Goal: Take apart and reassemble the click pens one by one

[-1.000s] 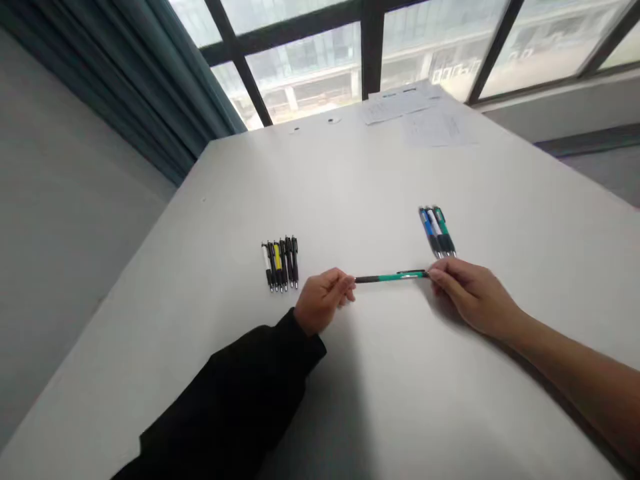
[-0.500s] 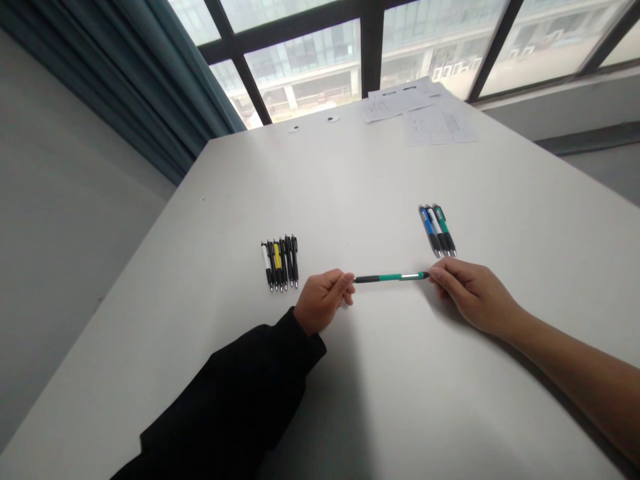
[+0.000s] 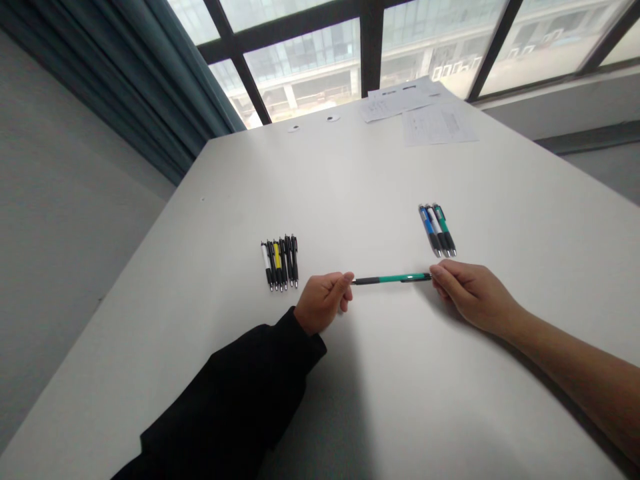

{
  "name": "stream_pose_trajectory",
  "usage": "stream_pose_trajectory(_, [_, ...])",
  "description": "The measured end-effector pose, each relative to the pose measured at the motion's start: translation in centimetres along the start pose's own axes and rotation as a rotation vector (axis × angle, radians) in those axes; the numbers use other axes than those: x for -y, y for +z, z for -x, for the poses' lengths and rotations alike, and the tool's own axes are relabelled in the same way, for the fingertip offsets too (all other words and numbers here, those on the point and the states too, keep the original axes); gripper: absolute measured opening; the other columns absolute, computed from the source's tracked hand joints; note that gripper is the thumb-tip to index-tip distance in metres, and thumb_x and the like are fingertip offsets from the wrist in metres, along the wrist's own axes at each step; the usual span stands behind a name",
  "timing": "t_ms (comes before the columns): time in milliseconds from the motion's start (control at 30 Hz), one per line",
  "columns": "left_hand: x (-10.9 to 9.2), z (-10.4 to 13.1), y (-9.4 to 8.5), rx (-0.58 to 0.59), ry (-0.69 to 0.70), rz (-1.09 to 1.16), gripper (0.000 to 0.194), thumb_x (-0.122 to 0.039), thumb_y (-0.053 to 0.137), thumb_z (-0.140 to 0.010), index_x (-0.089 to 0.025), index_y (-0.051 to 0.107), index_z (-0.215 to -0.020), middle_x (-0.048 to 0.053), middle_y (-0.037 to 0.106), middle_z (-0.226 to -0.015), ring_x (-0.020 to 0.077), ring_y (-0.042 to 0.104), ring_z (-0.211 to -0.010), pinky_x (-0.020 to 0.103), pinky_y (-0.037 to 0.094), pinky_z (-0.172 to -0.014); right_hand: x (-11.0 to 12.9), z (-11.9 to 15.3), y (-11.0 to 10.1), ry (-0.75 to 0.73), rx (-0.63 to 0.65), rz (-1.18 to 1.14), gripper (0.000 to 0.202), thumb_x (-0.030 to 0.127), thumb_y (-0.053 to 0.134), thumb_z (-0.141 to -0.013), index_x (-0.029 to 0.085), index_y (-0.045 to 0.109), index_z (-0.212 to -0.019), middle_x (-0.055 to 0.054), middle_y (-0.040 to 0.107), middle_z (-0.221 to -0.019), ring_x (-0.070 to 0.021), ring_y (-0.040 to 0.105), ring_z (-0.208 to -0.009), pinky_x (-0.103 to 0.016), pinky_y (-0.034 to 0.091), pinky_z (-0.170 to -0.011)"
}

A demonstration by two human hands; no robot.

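Between my two hands a green pen [image 3: 391, 279] with a black grip is held level, its clip on the side toward me. My left hand [image 3: 325, 301] pinches the tip end, at the black grip. The clicker end is pinched by my right hand [image 3: 467, 290]. Just left of my left hand lies a row of several pens [image 3: 280, 264], mostly black, one with a white barrel and one yellow. Beyond my right hand lie three pens side by side: a blue pen [image 3: 430, 231], a white pen [image 3: 437, 230] and another green pen [image 3: 445, 230].
Everything lies on a large white table [image 3: 360, 180]. Printed papers [image 3: 440, 125] rest at its far edge, with two small round cable holes [image 3: 333, 119] to their left. Behind are windows [image 3: 305, 67] and a blue curtain [image 3: 165, 80].
The green pen has turned about its long axis: the clip has swung from facing up to the near side. Both hands have hardly moved.
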State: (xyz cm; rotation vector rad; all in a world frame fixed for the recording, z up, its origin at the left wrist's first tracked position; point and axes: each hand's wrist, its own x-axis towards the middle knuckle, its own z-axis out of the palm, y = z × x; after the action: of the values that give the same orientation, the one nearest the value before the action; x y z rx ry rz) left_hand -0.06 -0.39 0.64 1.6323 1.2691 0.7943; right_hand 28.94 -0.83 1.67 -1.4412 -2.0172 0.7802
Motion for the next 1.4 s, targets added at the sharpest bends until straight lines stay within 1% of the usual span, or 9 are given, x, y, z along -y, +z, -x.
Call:
stream_pose_trajectory(167, [-0.27,0.07,0.02,0.001,-0.005,0.001,0.062,-0.061,0.041,-0.098,-0.018,0.055,-0.055,-0.003,0.052,-0.043,0.0075,0.046,-0.039,0.02,0.038,-0.046,-0.05,0.03,0.01,-0.005,-0.001,0.012,0.046,0.042,0.039,-0.102,0.023,0.048,-0.061,0.002,0.051,-0.05,-0.0153,0.05,-0.048,-0.03,0.038,-0.055])
stream_pose_trajectory(300, [-0.36,0.01,-0.08,0.002,-0.001,-0.024,0.063,-0.06,0.04,-0.098,-0.018,0.054,-0.054,-0.003,0.053,-0.043,0.0078,0.046,-0.04,0.021,0.04,-0.048,0.05,-0.01,0.0,-0.018,0.005,0.017,0.047,0.041,0.038,-0.102,0.023,0.047,-0.06,0.003,0.05,-0.049,-0.0153,0.05,-0.047,-0.03,0.037,-0.054])
stream_pose_trajectory(500, [-0.07,-0.19,-0.09,0.042,0.014,-0.007,0.056,-0.056,0.041,-0.1,-0.017,0.058,-0.064,-0.001,0.059,-0.052,0.0082,0.047,-0.045,0.021,0.04,-0.051,-0.06,0.05,0.04,-0.013,0.002,-0.021,0.041,0.041,0.037,-0.103,0.023,0.048,-0.067,0.002,0.053,-0.053,-0.0161,0.051,-0.051,-0.03,0.039,-0.057])
stream_pose_trajectory(700, [-0.06,-0.17,-0.04,0.054,-0.013,0.029,0.046,-0.052,0.047,-0.098,-0.017,0.061,-0.074,0.0,0.065,-0.062,0.0085,0.045,-0.049,0.022,0.038,-0.052,-0.33,0.17,0.2,0.031,0.032,-0.106,0.034,0.042,0.037,-0.104,0.024,0.049,-0.078,0.003,0.054,-0.057,-0.0166,0.05,-0.053,-0.031,0.041,-0.058])
stream_pose_trajectory(800, [-0.05,-0.13,-0.05,0.059,-0.022,0.063,0.043,-0.052,0.05,-0.097,-0.016,0.062,-0.077,0.001,0.066,-0.066,0.0084,0.044,-0.049,0.022,0.037,-0.051,-0.38,0.24,0.23,0.033,0.023,-0.116,0.031,0.041,0.037,-0.104,0.024,0.048,-0.08,0.003,0.054,-0.058,-0.0165,0.049,-0.053,-0.031,0.04,-0.057])
stream_pose_trajectory(900, [-0.2,-0.12,-0.05,0.056,-0.016,0.074,0.042,-0.052,0.051,-0.097,-0.016,0.063,-0.078,0.0,0.064,-0.066,0.0083,0.043,-0.049,0.022,0.035,-0.051,-0.4,0.29,0.21,0.033,0.018,-0.121,0.029,0.04,0.037,-0.104,0.024,0.048,-0.082,0.003,0.054,-0.058,-0.0164,0.049,-0.053,-0.031,0.04,-0.057])
stream_pose_trajectory(1033, [-0.44,-0.16,-0.03,0.04,-0.009,0.072,0.041,-0.051,0.054,-0.095,-0.016,0.064,-0.077,-0.002,0.057,-0.059,0.0084,0.041,-0.048,0.023,0.033,-0.05,-0.45,0.31,0.19,0.04,0.022,-0.122,0.026,0.039,0.037,-0.104,0.024,0.047,-0.085,0.003,0.054,-0.06,-0.0167,0.049,-0.055,-0.031,0.04,-0.059])
stream_pose_trajectory(1200, [-0.37,-0.17,-0.06,0.041,-0.004,0.079,0.038,-0.049,0.056,-0.095,-0.015,0.065,-0.08,-0.002,0.058,-0.061,0.0081,0.041,-0.049,0.022,0.033,-0.05,-0.49,0.31,0.28,0.048,0.025,-0.124,0.024,0.039,0.038,-0.104,0.024,0.048,-0.087,0.003,0.054,-0.061,-0.0168,0.049,-0.056,-0.031,0.04,-0.059])
stream_pose_trajectory(1400, [-0.09,-0.14,-0.07,0.027,-0.017,0.076,0.037,-0.05,0.057,-0.094,-0.015,0.066,-0.084,-0.004,0.052,-0.057,0.0086,0.042,-0.05,0.022,0.033,-0.05,-0.42,0.35,0.21,0.051,0.026,-0.1,0.022,0.037,0.04,-0.103,0.024,0.048,-0.088,0.003,0.055,-0.061,-0.0169,0.05,-0.055,-0.031,0.04,-0.059])
